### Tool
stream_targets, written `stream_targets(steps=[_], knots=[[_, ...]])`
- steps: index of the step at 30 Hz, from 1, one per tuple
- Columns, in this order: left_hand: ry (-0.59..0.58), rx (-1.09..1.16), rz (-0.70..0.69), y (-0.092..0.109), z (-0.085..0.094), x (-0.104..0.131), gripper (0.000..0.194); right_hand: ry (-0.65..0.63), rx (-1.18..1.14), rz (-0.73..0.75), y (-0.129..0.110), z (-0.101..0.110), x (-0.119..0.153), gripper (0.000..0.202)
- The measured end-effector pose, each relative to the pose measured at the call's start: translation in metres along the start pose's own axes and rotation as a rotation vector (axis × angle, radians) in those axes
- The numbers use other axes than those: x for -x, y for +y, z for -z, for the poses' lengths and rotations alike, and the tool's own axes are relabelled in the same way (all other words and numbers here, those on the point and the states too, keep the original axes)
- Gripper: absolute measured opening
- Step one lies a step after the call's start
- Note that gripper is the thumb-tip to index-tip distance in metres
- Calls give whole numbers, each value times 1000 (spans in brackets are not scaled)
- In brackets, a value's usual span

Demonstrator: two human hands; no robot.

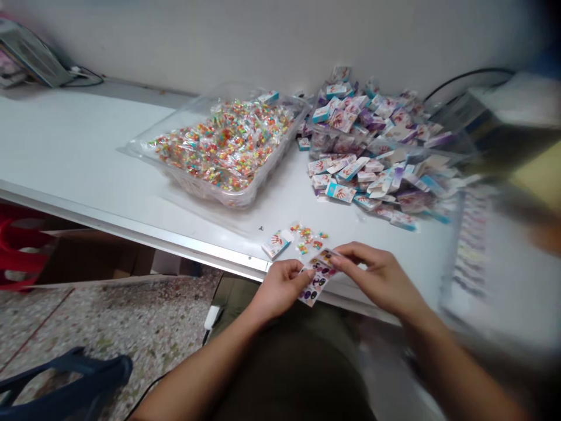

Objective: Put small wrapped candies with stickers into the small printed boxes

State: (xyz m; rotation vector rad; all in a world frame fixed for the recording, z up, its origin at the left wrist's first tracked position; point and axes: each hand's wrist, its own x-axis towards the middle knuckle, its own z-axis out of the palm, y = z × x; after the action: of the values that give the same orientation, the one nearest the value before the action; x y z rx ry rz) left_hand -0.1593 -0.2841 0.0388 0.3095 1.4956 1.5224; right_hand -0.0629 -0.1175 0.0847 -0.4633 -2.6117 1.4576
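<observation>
My left hand [286, 286] pinches a small sticker sheet [316, 286] with dark oval designs between thumb and fingers, just over the table's front edge. My right hand [372, 272] grips the sheet's upper end, where a folded or second piece [325, 256] with yellowish designs shows; I cannot tell which it is. Right behind the sheet lie small clear packets of colourful pieces [307, 235]. To their left rests a small white and blue box [277, 243] with a hand picture, its end flap raised.
A clear plastic tray [252, 196] full of colourful packets stands behind on the white table [87, 146]. To its right is a heap of small boxes [350, 169], partly in another clear tray. Blurred patterned sheets [471, 245] lie at right. A dark blue stool [87, 380] stands below.
</observation>
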Motion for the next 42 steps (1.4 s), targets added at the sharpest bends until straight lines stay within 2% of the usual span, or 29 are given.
stream_targets(steps=[4, 7, 10, 13, 15, 19, 22, 24, 27, 30, 32, 35, 37, 40, 42], knots=[[4, 124, 33, -5, -1, -2, 15, -175, -107, -125, 2, -9, 8, 25], [-30, 206, 9, -5, -5, 1, 13, -84, -58, -150, 12, -25, 12, 23], [-29, 248, -61, -2, -8, 4, 13, 79, 39, -69, 20, -34, 11, 28], [-30, 270, -93, -1, -9, 6, 15, 40, -15, -13, 21, -33, 9, 25], [-13, 269, -61, -2, -9, 7, 21, 14, -69, -21, 18, -30, 8, 19], [76, 214, 67, -6, -6, 7, 35, 109, -62, 29, 11, -25, 8, 14], [95, 316, 153, -7, -4, 7, 46, 143, -16, 95, 8, -24, 12, 13], [67, 437, 149, -6, -3, 7, 51, 76, 21, 150, 7, -24, 15, 13], [57, 518, 65, -3, -4, 7, 44, -78, 65, 200, 5, -27, 18, 15], [83, 489, 3, -2, -6, 10, 42, -63, 72, 101, 7, -32, 15, 14], [88, 448, -44, -3, -7, 11, 40, 12, 64, 18, 10, -36, 10, 13], [122, 417, -111, -7, -5, 11, 35, 173, 19, -90, 13, -43, 4, 30], [171, 383, -167, -9, -2, 11, 32, 136, -120, -172, 13, -47, 2, 38], [257, 223, -262, -12, 0, 13, 26, -50, -386, -228, 12, -49, 2, 33], [283, 78, -298, -13, 2, 14, 25, -51, -460, -234, 13, -49, 3, 31]])
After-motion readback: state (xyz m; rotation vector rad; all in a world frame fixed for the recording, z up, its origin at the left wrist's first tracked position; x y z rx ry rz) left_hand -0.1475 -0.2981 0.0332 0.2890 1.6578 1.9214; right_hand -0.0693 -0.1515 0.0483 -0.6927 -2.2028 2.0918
